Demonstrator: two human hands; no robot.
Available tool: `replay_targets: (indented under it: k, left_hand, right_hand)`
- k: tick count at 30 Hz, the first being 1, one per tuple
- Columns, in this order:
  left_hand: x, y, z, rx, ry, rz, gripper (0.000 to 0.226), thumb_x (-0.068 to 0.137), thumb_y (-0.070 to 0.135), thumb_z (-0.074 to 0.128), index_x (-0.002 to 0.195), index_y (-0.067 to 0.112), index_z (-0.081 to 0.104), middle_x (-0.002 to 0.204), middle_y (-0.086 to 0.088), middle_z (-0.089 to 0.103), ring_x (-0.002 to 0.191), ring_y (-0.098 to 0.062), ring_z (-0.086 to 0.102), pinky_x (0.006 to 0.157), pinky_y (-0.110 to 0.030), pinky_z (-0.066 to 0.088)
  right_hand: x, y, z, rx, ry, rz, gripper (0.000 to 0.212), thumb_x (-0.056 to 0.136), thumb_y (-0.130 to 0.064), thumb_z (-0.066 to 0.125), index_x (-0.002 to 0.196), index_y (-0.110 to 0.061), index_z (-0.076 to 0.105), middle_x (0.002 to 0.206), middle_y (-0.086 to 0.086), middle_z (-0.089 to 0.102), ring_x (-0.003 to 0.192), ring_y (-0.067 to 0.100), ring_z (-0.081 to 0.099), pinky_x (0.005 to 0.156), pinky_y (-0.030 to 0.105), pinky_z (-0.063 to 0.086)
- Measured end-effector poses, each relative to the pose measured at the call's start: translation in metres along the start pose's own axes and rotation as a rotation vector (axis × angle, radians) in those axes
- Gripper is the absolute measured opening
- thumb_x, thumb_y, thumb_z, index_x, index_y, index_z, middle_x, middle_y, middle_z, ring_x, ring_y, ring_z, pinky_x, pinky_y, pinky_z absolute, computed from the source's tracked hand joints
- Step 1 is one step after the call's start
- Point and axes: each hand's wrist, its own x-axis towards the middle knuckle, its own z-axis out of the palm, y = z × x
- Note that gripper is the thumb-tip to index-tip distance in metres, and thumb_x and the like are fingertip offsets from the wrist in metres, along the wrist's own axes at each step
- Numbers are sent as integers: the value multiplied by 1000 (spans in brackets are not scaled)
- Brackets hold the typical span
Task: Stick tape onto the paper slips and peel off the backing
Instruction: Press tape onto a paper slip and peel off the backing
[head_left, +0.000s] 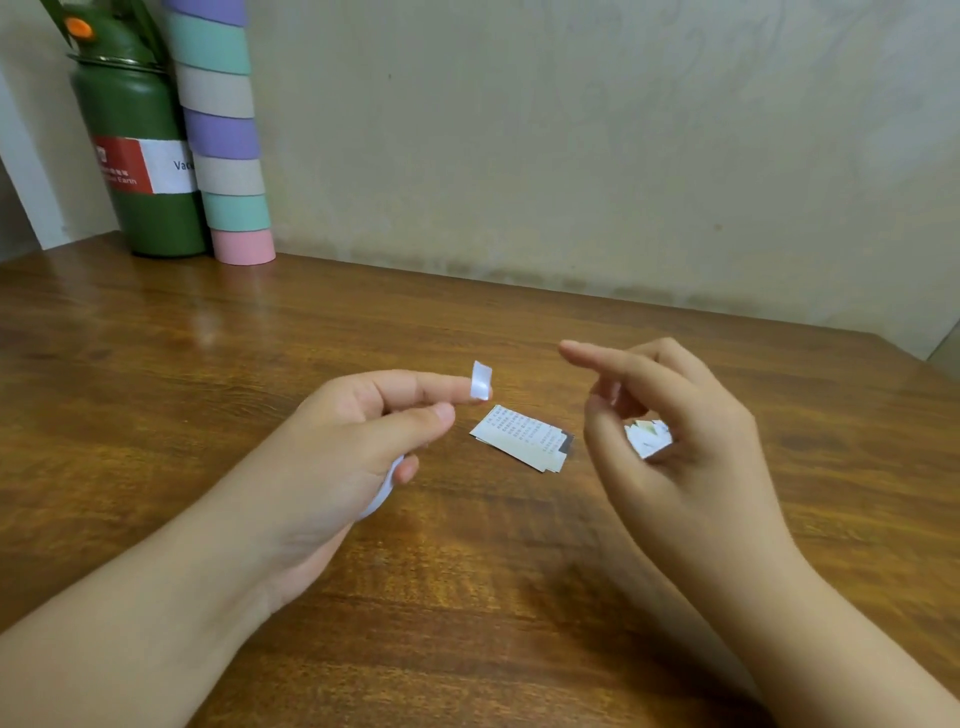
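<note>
Head view: left hand (353, 441) carries a cut tape piece (481, 381) stuck to its straightened index fingertip, kept aloft probably for sticking down, lower fingers curled round a white tape roll (384, 491). Printed paper slips (522, 438) lie on the counter (208, 338) at the tape's four o'clock. Right hand (675, 431), apart at three o'clock, curls round crumpled white scraps (649, 439), likely peeled backing.

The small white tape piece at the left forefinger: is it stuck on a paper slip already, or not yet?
Not yet. The tape piece clings to the left hand's forefinger tip, apart from the paper slips lying on the table.
</note>
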Motion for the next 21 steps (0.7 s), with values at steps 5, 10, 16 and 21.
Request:
replay_targets:
  k: [5, 10, 16, 21]
  left_hand:
    - [-2, -1, 8, 86, -45, 3, 28, 88, 15, 56, 93, 34, 75, 73, 22, 61, 73, -16, 39, 73, -26, 35]
    - [-4, -2, 13, 155, -99, 63, 31, 88, 8, 56, 91, 32, 76, 83, 16, 58, 59, 5, 47, 62, -8, 37]
    - [-8, -4, 21, 323, -152, 121, 27, 89, 21, 61, 106, 40, 69, 91, 23, 52, 75, 1, 47, 72, -2, 33]
    - [-4, 8, 33, 502, -172, 163, 44, 87, 12, 59, 118, 45, 56, 92, 28, 44, 79, 1, 46, 71, -4, 36]
  right_hand:
    - [-1, -7, 7, 13, -49, -41, 16, 83, -25, 57, 92, -21, 69, 79, -12, 52, 76, 1, 52, 70, 9, 40]
    - [-4, -2, 12, -45, -56, -7, 10, 81, -26, 62, 81, -20, 70, 75, -12, 52, 69, -2, 46, 64, 8, 37]
    - [-6, 1, 11, -95, -2, 3, 11, 80, -30, 60, 77, -22, 67, 71, -15, 48, 66, -1, 45, 58, 13, 38]
    - [-5, 0, 9, -72, 78, 63, 8, 77, -27, 64, 73, -21, 66, 66, -13, 53, 64, 1, 47, 57, 10, 37]
